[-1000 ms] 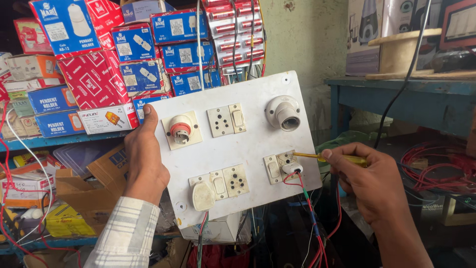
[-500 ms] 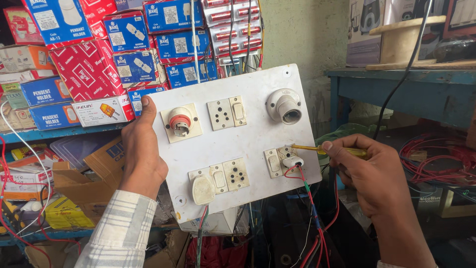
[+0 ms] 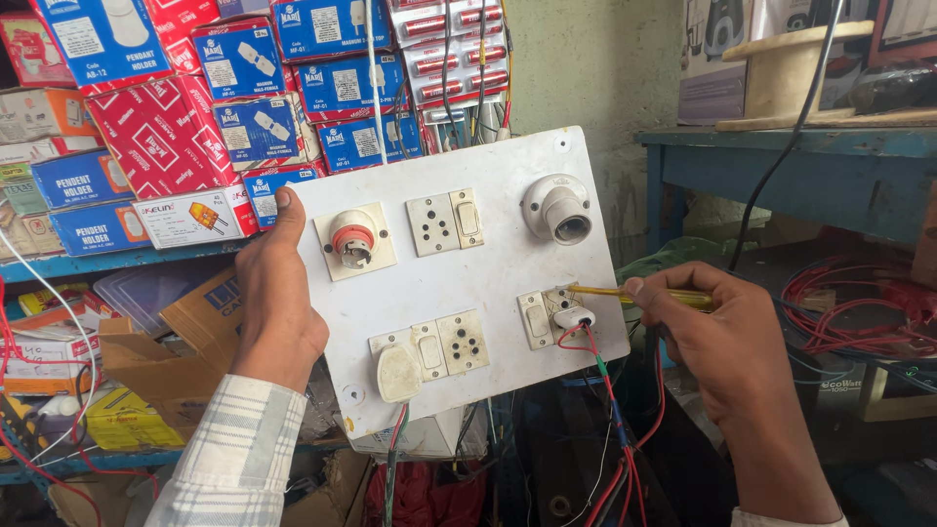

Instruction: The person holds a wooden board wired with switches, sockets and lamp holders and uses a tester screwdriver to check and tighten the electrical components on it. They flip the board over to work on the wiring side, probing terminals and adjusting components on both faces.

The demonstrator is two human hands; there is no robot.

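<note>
Soft, even daylight filled the scene, brightest on the white board (image 3: 459,283) and the pale wall (image 3: 595,68). Shadows were faint; the space beneath the shelves lay dim. Focus was sharp throughout, without glare or blur.

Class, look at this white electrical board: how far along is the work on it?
Done: two lamp holders and the sockets sit mounted on the board. In hand: left hand steadies the board; right hand holds a yellow screwdriver at the lower right socket. Left: red and green wires hang loose there.
</note>
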